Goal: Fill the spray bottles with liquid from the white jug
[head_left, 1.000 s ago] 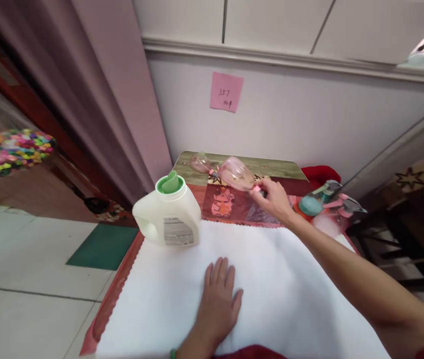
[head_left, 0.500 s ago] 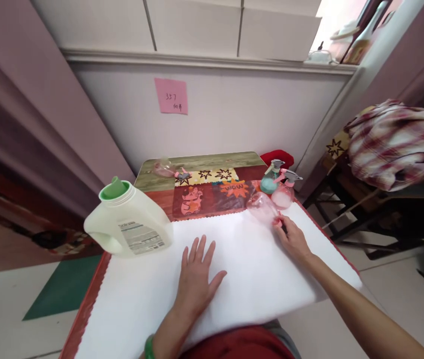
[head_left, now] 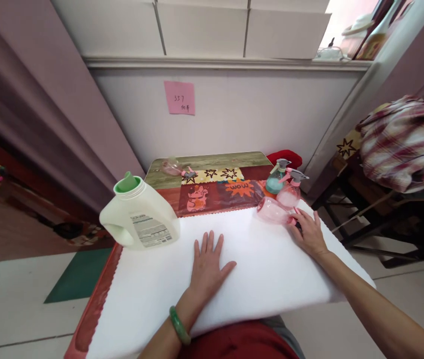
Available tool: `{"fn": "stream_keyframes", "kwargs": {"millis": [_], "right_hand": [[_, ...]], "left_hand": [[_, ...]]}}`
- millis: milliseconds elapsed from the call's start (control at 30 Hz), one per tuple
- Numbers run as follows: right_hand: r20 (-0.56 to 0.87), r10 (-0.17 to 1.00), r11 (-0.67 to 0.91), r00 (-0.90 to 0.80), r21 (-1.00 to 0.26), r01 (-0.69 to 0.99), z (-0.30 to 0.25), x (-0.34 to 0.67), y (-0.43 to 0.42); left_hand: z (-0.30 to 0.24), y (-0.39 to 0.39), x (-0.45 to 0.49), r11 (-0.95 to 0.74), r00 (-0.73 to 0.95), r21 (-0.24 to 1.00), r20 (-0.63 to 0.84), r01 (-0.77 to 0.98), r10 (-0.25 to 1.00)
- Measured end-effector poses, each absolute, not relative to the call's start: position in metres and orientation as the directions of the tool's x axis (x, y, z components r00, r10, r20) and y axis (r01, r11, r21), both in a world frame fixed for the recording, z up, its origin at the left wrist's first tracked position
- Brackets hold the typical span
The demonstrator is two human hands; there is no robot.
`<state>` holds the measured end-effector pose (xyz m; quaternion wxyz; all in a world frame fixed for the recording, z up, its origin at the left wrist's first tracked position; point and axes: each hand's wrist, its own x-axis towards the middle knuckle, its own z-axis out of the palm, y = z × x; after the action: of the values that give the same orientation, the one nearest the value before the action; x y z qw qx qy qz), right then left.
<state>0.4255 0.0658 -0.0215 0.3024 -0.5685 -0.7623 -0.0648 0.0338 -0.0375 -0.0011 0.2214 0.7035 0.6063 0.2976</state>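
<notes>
A clear pink spray bottle [head_left: 270, 210] lies on its side on the white cloth [head_left: 249, 269], its base toward the far left. My right hand [head_left: 309, 233] has its thumb and forefinger at the bottle's spray head, which the fingers partly hide; another finger sticks out apart. My left hand [head_left: 208, 267] rests flat on the cloth, fingers spread, holding nothing. Just beyond the lying bottle stand a pink spray bottle [head_left: 288, 195] and a teal one [head_left: 273, 184], both upright with grey-topped heads. A large cream jug [head_left: 148, 219] with a green cap stands left of my left hand.
Another pink spray bottle [head_left: 171, 167] lies at the table's back left. A pink note [head_left: 180, 98] sticks to the wall behind. On the right, a plaid cloth [head_left: 402, 144] drapes over a dark stool or chair. A purple curtain [head_left: 84, 99] hangs at the left.
My right hand and the lying bottle have shifted slightly right, nearer the upright pink bottle. My right fingers have spread somewhat. My left hand stays flat; the view has swung a little left.
</notes>
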Motion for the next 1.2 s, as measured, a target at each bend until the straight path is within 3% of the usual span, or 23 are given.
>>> {"fn": "stream_keyframes", "kwargs": {"millis": [100,233,367,433,500,600,667,700,733,767,833,900,933,1000,1033,1100,1167,1200], "right_hand": [[0.606,0.781,0.370,-0.150,-0.257,0.893,0.007,0.391,0.055],[0.505,0.827,0.450,-0.247,-0.330,0.830,0.066,0.318,0.041],[0.273,0.861,0.508,-0.428,-0.486,0.711,0.119,0.263,0.045],[0.238,0.827,0.553,-0.509,-0.509,0.660,0.137,0.250,0.051],[0.294,0.784,0.609,-0.546,-0.531,0.589,0.149,0.242,0.057],[0.534,0.777,0.628,-0.334,-0.626,0.461,0.150,0.233,0.054],[0.614,0.789,0.582,0.008,-0.752,0.309,0.137,0.225,0.044],[0.571,0.802,0.542,0.178,-0.819,0.187,0.127,0.219,0.038],[0.486,0.819,0.497,0.305,-0.867,0.048,0.116,0.214,0.032],[0.376,0.869,0.423,0.321,-0.902,-0.089,0.106,0.208,0.027],[0.164,0.983,0.182,0.083,-0.940,-0.288,0.091,0.196,0.021],[0.020,0.989,-0.042,-0.148,-0.913,-0.406,0.086,0.185,0.022],[-0.028,0.983,-0.111,-0.182,-0.879,-0.464,0.088,0.181,0.025],[-0.116,0.985,-0.167,-0.124,-0.796,-0.582,0.095,0.176,0.033],[-0.165,0.983,-0.182,-0.086,-0.754,-0.631,0.100,0.174,0.037],[-0.258,0.964,-0.225,-0.063,-0.668,-0.710,0.108,0.173,0.041],[-0.316,0.943,-0.281,-0.105,-0.587,-0.759,0.113,0.172,0.040],[-0.331,0.936,-0.300,-0.124,-0.557,-0.774,0.114,0.171,0.038]], "left_hand": [[0.012,-0.034,0.027,-0.113,-0.022,0.903,0.134,0.414,0.991],[0.041,-0.016,0.019,-0.076,-0.071,0.982,0.089,0.171,0.993],[0.072,-0.004,0.013,-0.013,-0.019,0.991,0.011,-0.132,1.000],[0.079,-0.007,0.011,0.076,-0.008,0.947,-0.083,-0.312,0.997],[0.080,-0.014,0.011,0.133,-0.030,0.899,-0.160,-0.418,0.987],[0.074,-0.026,0.015,0.114,-0.116,0.878,-0.188,-0.465,0.975],[0.071,-0.031,0.020,0.070,-0.185,0.867,-0.183,-0.493,0.966],[0.071,-0.032,0.022,0.043,-0.217,0.866,-0.172,-0.498,0.961],[0.072,-0.033,0.025,0.015,-0.244,0.870,-0.154,-0.493,0.957],[0.072,-0.034,0.027,-0.015,-0.268,0.878,-0.130,-0.479,0.955],[0.074,-0.035,0.032,-0.072,-0.299,0.902,-0.065,-0.427,0.952],[0.073,-0.037,0.035,-0.124,-0.315,0.926,0.006,-0.356,0.949],[0.071,-0.037,0.035,-0.176,-0.324,0.948,0.084,-0.265,0.942],[0.066,-0.038,0.033,-0.371,-0.293,0.926,0.375,0.069,0.880],[0.064,-0.038,0.031,-0.486,-0.220,0.827,0.549,0.281,0.807],[0.061,-0.038,0.027,-0.638,0.019,0.440,0.814,0.632,0.581],[0.061,-0.039,0.023,-0.642,0.204,0.104,0.899,0.760,0.387],[0.062,-0.039,0.022,-0.625,0.257,-0.003,0.913,0.780,0.316]]}}
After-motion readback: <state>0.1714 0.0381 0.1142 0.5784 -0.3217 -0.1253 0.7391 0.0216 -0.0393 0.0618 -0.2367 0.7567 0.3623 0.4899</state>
